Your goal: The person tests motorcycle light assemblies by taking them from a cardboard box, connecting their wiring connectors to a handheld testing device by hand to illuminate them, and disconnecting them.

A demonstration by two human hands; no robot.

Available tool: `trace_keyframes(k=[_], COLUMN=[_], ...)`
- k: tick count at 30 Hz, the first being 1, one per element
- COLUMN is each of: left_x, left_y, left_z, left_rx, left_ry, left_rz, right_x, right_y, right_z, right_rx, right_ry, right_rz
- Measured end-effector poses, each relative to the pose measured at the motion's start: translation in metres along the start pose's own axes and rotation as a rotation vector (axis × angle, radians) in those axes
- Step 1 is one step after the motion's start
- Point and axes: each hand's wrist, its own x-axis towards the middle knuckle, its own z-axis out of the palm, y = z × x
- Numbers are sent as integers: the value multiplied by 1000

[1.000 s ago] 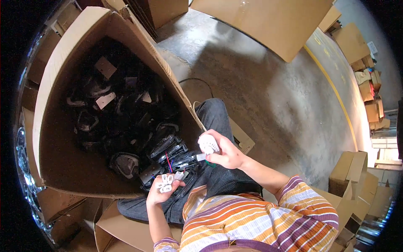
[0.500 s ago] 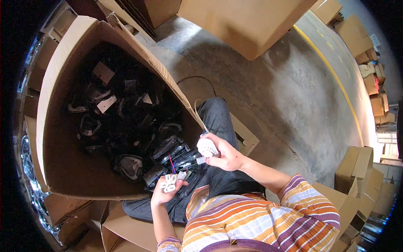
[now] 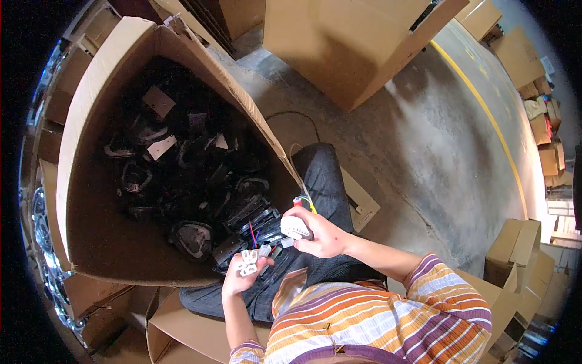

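Note:
My left hand [image 3: 235, 281] is closed around a cluster of white plastic wire connectors [image 3: 247, 264]. A red and a blue wire run up from beside them toward black moulded parts [image 3: 257, 215] at the near edge of the big carton. My right hand [image 3: 327, 235] grips a white rounded piece with a ribbed edge [image 3: 295, 227]; a small clear connector [image 3: 287, 242] sticks out below it, close to the left hand's connectors but apart. Yellow, blue and red wires [image 3: 307, 202] show above the right hand. What its fingers cover underneath is hidden.
The tall open carton [image 3: 100, 79] at left holds many dark moulded parts. Ahead stands another large carton [image 3: 339, 48]. A cable [image 3: 297, 113] lies on the concrete floor [image 3: 442, 164] beside a flat cardboard piece [image 3: 362, 200]. More boxes [image 3: 512, 246] stand at right.
My right hand has turned slightly and come lower, closer to the left hand; coloured wires now show above it. The large carton ahead has shifted nearer. The view has moved a little.

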Motion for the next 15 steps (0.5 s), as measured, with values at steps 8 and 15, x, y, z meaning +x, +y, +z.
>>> trace_keyframes(k=[8,15], left_x=[-3,-4], left_y=[-6,-10], left_z=[0,2], left_rx=[-19,-18], left_ry=[-14,28], left_rz=[-11,55], right_x=[1,2], right_y=[1,0], right_z=[3,7], right_rx=[-49,-145], right_ry=[4,-14], right_rz=[-12,-52])
